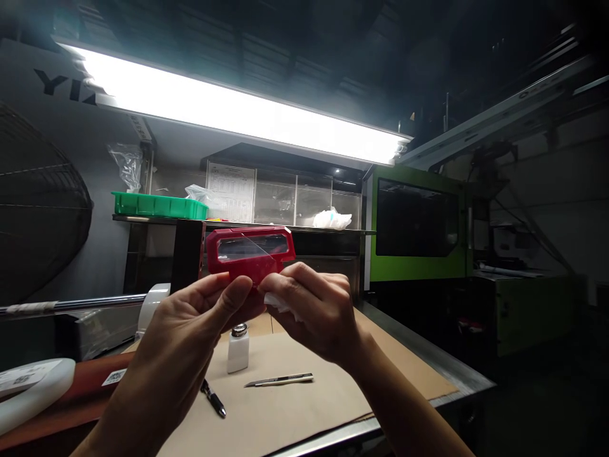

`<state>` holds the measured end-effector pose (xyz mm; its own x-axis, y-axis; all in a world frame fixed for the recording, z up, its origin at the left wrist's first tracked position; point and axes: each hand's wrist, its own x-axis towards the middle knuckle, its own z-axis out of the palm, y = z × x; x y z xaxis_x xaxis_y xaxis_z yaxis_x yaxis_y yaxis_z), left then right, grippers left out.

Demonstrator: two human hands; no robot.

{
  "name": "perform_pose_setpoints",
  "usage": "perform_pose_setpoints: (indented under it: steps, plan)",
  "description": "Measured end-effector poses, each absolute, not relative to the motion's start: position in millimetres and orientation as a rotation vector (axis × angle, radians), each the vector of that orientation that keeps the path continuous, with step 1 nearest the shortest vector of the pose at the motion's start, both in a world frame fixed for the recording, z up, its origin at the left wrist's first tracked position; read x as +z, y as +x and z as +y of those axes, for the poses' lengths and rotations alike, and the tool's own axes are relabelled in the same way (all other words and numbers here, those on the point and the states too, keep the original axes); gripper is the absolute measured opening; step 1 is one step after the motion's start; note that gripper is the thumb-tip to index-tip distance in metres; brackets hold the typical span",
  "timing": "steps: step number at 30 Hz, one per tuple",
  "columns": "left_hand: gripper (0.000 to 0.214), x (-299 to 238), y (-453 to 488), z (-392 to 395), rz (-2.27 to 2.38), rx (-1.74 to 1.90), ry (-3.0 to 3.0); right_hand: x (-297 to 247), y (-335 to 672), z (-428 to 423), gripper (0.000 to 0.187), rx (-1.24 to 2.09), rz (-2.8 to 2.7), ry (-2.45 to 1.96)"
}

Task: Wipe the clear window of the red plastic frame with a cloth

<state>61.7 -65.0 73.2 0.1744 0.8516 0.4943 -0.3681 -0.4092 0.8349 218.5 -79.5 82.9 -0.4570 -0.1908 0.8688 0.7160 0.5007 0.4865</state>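
Both hands hold a red plastic part (250, 252) with a clear window up toward the strip light. My left hand (190, 330) grips its lower left edge with thumb and fingers. My right hand (316, 311) pinches its lower right edge and also has a small white cloth (278, 303) tucked under the fingers. Below the hands, on brown cardboard (304, 406), stand a small white bottle with a metal cap (238, 348), a utility knife (280, 380) and a black pen (214, 398).
A bright strip light (238, 114) hangs overhead. A green bin (159, 205) sits on a shelf behind, plastic bags beside it. A green moulding machine (413, 222) stands at right. A fan guard (42, 209) and white objects (33, 387) are at left.
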Motion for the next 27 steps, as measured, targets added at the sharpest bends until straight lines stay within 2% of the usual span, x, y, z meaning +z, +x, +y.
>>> perform_pose_setpoints:
  steps: [3, 6, 12, 18, 21, 27]
  plan:
    - [0.039, 73, 64, -63, 0.460, 1.461, 1.407, 83, 218, -77, 0.018, -1.139, -1.743, -0.426]
    - [0.039, 73, 64, -62, 0.468, 1.495, 1.373, 84, 218, -77, 0.013, -1.040, -1.771, -0.405]
    - [0.042, 77, 57, -61, 0.475, 1.510, 1.270, 92, 223, -76, 0.003, -0.305, -1.509, -0.359]
    - [0.055, 82, 58, -66, 0.449, 1.527, 1.209, 111, 224, -69, 0.025, 0.498, -1.477, -0.350]
    - [0.056, 82, 57, -67, 0.452, 1.499, 1.245, 116, 222, -69, 0.036, 0.704, -1.551, -0.290]
    - [0.056, 82, 55, -70, 0.460, 1.478, 1.296, 116, 223, -65, 0.022, 0.954, -1.576, -0.138]
